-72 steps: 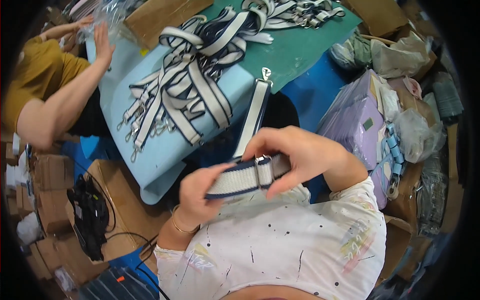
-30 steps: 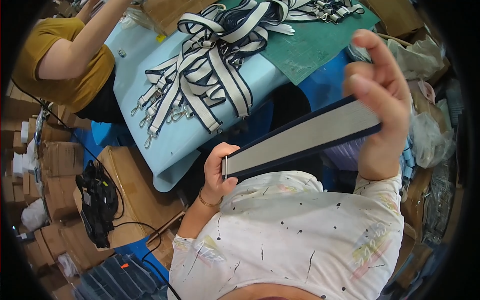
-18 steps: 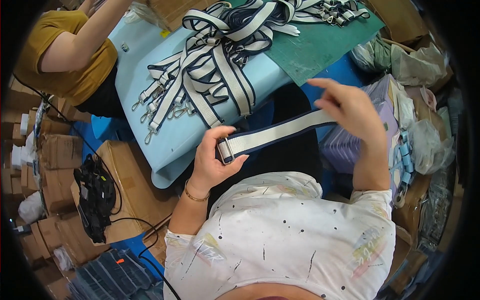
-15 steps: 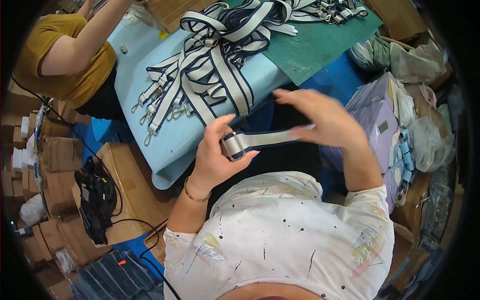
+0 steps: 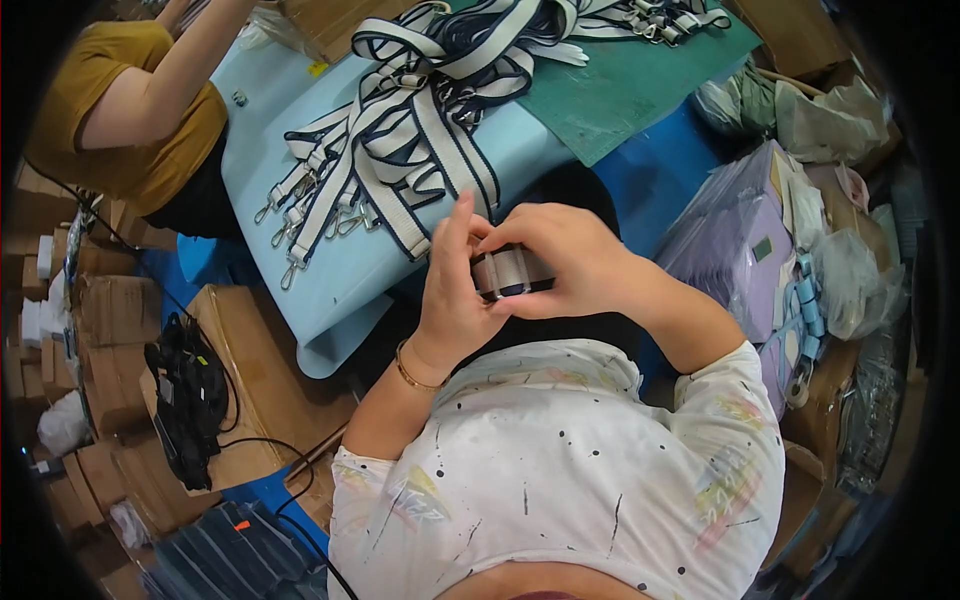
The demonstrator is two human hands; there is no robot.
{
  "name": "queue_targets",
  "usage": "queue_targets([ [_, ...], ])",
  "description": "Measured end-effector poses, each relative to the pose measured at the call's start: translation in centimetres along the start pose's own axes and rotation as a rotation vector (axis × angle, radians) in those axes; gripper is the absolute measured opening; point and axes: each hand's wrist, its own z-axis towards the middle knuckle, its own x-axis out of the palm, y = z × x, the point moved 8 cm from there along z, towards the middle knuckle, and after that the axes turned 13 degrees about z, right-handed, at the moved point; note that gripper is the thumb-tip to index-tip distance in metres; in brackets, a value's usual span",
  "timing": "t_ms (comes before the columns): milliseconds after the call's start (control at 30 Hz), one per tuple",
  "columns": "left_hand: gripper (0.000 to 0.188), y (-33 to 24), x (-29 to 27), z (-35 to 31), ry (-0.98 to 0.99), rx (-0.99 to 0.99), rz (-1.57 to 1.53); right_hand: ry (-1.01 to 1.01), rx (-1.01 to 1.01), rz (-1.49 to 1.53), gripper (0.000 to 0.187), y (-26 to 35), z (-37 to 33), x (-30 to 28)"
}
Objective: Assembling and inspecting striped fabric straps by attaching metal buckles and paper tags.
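In front of my chest, my left hand (image 5: 450, 295) and my right hand (image 5: 575, 260) meet around a white webbing strap (image 5: 510, 272) with dark navy edges. The strap lies folded or coiled into a short bundle, gripped between the thumbs and fingers of both hands; its far side is hidden behind them. Beyond my hands, a heap of similar straps (image 5: 462, 150) lies tangled on the table, and several metal swivel clips (image 5: 289, 276) hang toward its near left side.
The light blue table (image 5: 315, 325) carries a green mat (image 5: 610, 110) at its right. A person in a mustard shirt (image 5: 135, 170) works at the left. A carton (image 5: 265, 360) holds a black bag (image 5: 185, 400) and cable; purple plastic-wrapped goods (image 5: 735, 240) stand at right.
My right hand has come in from the right and closed on the strap beside my left hand. The stretched length between them has shortened into the bundle. My left hand shifted slightly right.
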Motion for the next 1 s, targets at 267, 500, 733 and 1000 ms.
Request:
queue_targets([
  [267,0.030,6.1,1.5,-4.3,0.403,-0.313,0.077,-0.626,-0.276,0.261,0.060,1.9,-3.0,-10.2],
  [500,0.046,7.5,-0.1,-13.3,0.519,-0.712,-0.549,-1.200,-0.146,0.909,0.063,-4.9,-7.8,-14.4],
  [733,0.037,5.7,-3.4,-16.2,0.279,-0.761,-0.868,-1.284,-0.034,1.245,0.049,-9.4,-7.5,-10.8],
  [1000,0.029,4.8,-1.6,-17.9,0.946,-0.806,-0.805,-0.635,-0.104,1.003,0.056,-6.0,-1.8,-4.0],
])
